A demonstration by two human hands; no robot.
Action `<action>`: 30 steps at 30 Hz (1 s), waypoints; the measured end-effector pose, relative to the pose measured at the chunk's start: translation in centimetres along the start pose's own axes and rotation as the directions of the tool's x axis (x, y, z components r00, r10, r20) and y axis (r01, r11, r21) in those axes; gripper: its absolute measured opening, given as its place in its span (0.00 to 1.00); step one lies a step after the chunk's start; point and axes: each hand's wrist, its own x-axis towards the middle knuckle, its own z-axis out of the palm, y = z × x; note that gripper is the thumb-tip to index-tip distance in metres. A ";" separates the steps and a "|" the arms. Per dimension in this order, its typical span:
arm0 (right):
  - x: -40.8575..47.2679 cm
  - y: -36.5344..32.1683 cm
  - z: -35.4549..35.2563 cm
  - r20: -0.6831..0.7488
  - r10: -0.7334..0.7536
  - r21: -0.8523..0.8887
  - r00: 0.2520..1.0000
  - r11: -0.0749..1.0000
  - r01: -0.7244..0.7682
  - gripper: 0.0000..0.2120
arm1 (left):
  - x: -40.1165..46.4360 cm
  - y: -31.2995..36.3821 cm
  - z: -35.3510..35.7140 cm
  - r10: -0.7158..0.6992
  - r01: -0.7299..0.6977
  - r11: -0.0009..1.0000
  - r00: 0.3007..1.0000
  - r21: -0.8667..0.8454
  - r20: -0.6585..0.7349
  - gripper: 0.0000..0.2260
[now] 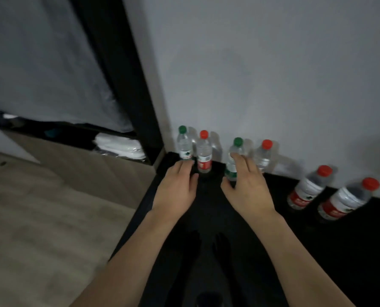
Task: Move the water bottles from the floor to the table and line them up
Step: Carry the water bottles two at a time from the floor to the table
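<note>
Black table [317, 251]: right hand [247, 188] grips green-capped bottle [233, 158].

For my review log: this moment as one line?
stage: lining up | left hand: at far-left green-cap bottle | right hand: grips second green-cap bottle | both on table

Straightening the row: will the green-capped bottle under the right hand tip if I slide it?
Probably tippy: the green-capped bottle is tall and narrow, so push low. It seems full, so likely weighty and fairly stiff. Smooth clear plastic may slip in the right hand.
</note>
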 end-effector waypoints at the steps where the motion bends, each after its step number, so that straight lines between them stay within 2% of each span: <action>1: -0.3 -2.0 0.9 0.014 -0.026 0.008 1.000 1.000 0.026 0.30 | -1.0 -1.8 -1.6 -0.027 0.028 1.000 0.999 0.012 -0.016 0.16; 6: -2.1 -12.8 5.6 0.102 -0.151 0.062 0.983 0.987 0.145 0.29 | -6.6 -10.9 -9.6 -0.169 0.175 0.983 0.981 0.061 -0.090 0.17; 11: -4.4 -23.6 10.5 0.212 -0.288 0.092 0.934 0.957 0.274 0.28 | -12.7 -18.8 -17.0 -0.266 0.281 0.956 0.951 0.081 -0.160 0.17; 17: -7.2 -34.9 15.4 0.279 -0.425 0.150 0.861 0.905 0.398 0.28 | -20.5 -27.2 -25.5 -0.427 0.466 0.880 0.862 0.094 -0.274 0.19; 23: -8.1 -42.1 18.5 0.354 -0.505 0.206 0.787 0.863 0.461 0.29 | -26.4 -32.6 -30.8 -0.536 0.607 0.789 0.755 0.095 -0.378 0.18; 30: -6.3 -48.5 23.3 0.392 -0.550 0.235 0.737 0.835 0.498 0.28 | -26.4 -38.0 -32.8 -0.568 0.642 0.761 0.729 0.095 -0.381 0.18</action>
